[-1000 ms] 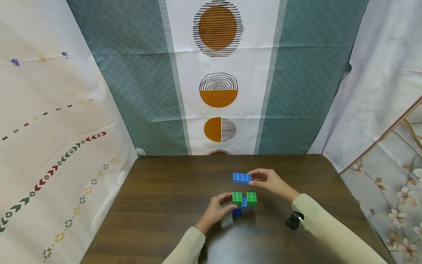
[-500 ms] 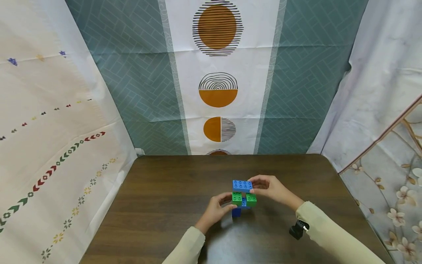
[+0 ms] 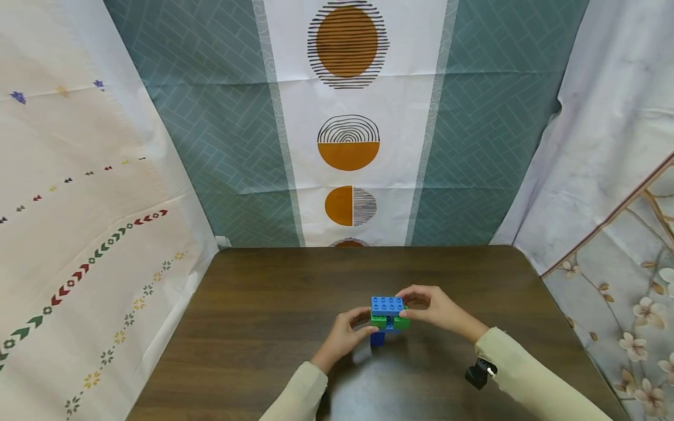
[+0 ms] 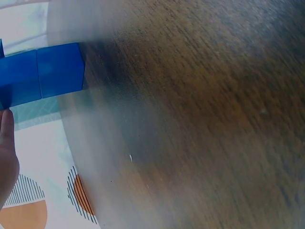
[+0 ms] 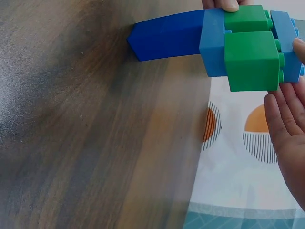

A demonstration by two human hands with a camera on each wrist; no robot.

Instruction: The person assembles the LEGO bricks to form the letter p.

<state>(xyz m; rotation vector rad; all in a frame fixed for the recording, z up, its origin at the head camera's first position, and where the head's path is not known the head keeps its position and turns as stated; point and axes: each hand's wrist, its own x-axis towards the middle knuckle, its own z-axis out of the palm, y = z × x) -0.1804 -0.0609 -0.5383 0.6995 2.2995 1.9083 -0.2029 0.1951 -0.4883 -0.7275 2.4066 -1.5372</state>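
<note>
A small tower of toy building bricks stands on the table. Its dark blue column (image 5: 167, 36) carries a lighter blue brick (image 5: 213, 45), on which two green bricks (image 5: 252, 62) sit side by side. My left hand (image 3: 344, 336) grips the tower at its left green brick between thumb and fingers. From the right, my right hand (image 3: 434, 311) pinches the end of a long blue brick (image 3: 387, 305) with several studs, held over the green bricks. The right wrist view shows this brick right at the green studs. In the left wrist view the column (image 4: 59, 71) appears at the left edge.
The brown wooden table (image 3: 263, 292) lies under both hands. A hanging cloth with orange circles (image 3: 347, 140) backs it, with patterned cloths at the left (image 3: 105, 234) and right (image 3: 605, 263). A black device (image 3: 478, 374) is on my right wrist.
My right hand has lowered the long blue brick from above the tower down to the tops of the green bricks. The left hand has kept its grip in place.
</note>
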